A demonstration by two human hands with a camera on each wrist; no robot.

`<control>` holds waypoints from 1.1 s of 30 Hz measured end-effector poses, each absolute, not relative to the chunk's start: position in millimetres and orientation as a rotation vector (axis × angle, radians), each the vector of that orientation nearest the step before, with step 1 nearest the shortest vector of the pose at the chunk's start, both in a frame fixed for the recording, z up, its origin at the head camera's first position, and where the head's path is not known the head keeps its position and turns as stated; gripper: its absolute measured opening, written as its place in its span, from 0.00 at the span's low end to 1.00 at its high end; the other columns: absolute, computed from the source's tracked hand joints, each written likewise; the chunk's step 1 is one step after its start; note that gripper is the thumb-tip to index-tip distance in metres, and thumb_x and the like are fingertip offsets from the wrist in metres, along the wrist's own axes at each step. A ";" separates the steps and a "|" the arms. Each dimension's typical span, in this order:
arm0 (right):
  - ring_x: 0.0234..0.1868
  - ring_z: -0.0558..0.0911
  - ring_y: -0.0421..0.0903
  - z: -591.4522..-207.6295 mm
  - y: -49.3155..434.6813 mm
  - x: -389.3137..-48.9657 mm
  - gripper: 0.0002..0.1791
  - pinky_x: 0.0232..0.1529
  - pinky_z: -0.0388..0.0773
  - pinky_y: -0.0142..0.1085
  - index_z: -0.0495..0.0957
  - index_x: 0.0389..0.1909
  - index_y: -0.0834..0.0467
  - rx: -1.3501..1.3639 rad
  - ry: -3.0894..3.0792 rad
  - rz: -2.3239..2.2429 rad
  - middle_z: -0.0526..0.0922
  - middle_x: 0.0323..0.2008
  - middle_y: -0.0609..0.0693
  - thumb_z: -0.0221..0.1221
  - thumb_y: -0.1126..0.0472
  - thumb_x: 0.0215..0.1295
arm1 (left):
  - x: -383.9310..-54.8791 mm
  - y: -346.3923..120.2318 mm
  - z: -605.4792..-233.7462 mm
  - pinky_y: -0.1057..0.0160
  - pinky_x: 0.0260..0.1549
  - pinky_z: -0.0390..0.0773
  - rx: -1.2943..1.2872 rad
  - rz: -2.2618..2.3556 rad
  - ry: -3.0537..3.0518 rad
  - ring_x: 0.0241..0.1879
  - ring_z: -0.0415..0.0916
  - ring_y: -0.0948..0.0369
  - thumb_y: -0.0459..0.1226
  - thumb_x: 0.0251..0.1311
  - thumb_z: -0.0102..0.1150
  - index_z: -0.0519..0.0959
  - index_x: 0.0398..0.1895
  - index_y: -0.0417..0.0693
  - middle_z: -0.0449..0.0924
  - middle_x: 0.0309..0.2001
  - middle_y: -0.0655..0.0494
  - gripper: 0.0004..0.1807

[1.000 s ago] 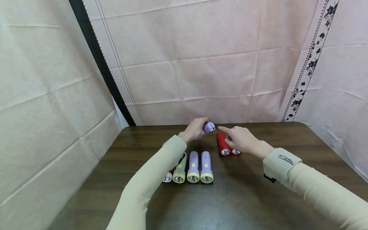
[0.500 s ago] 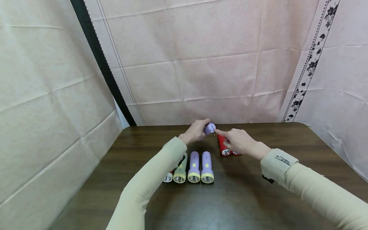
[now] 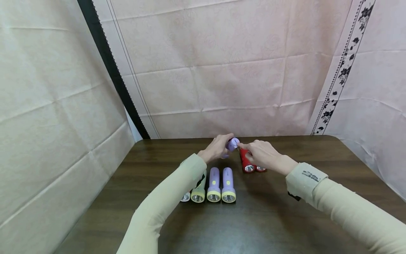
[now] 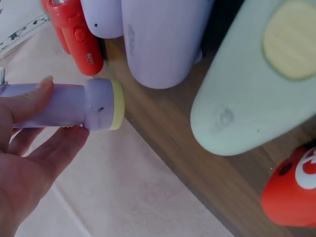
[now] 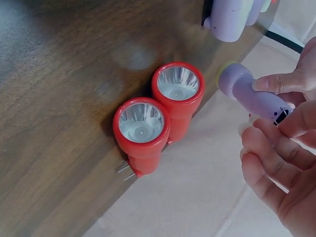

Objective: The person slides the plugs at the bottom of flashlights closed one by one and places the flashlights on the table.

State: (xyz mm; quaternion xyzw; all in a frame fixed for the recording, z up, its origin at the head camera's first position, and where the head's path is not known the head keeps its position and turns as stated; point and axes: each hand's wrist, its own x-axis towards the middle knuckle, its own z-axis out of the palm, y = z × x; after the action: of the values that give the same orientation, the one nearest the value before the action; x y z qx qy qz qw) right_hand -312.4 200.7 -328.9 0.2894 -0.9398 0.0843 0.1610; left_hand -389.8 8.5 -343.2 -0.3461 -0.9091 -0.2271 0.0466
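My left hand (image 3: 216, 148) grips a lavender flashlight (image 3: 233, 143) above the table's far edge. In the left wrist view that flashlight (image 4: 66, 106) has a pale yellow lens rim, and metal prongs (image 4: 2, 76) stick out near its tail. My right hand (image 3: 264, 155) reaches in from the right, its index finger straight and touching the flashlight's tail. Seen from the right wrist, this fingertip lies by a black slot (image 5: 281, 116) in the tail, while the other fingers are loosely bent. Where the right thumb lies is hidden.
Two red flashlights (image 5: 143, 127) lie side by side under my right hand, one with prongs out. Nearer, two lavender flashlights (image 3: 228, 183), a green flashlight (image 3: 198, 194) and a red one (image 4: 286, 192) form a row on the wooden table (image 3: 269, 218). Cloth hangs behind.
The right index finger has moved left from beside the prongs onto the held flashlight's tail. The prongs now show less in the head view. The left hand has shifted slightly right.
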 end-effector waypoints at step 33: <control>0.13 0.59 0.38 -321.8 208.3 -315.0 0.33 0.14 0.56 0.32 0.67 0.66 0.60 0.796 -2.592 0.232 0.61 0.10 0.43 0.57 0.66 0.56 | -353.2 30.0 -326.1 0.62 0.28 0.76 -0.789 -0.641 -2.914 0.31 0.79 0.57 0.43 0.55 0.68 0.56 0.64 0.56 0.81 0.40 0.51 0.38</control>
State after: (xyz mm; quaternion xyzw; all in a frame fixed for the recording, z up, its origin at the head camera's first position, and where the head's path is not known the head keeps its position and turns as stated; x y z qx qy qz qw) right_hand -315.0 208.3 -321.8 0.2861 -0.9315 0.0834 0.2086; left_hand -353.2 30.0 -326.1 -0.2555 -0.9438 -0.2076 0.0278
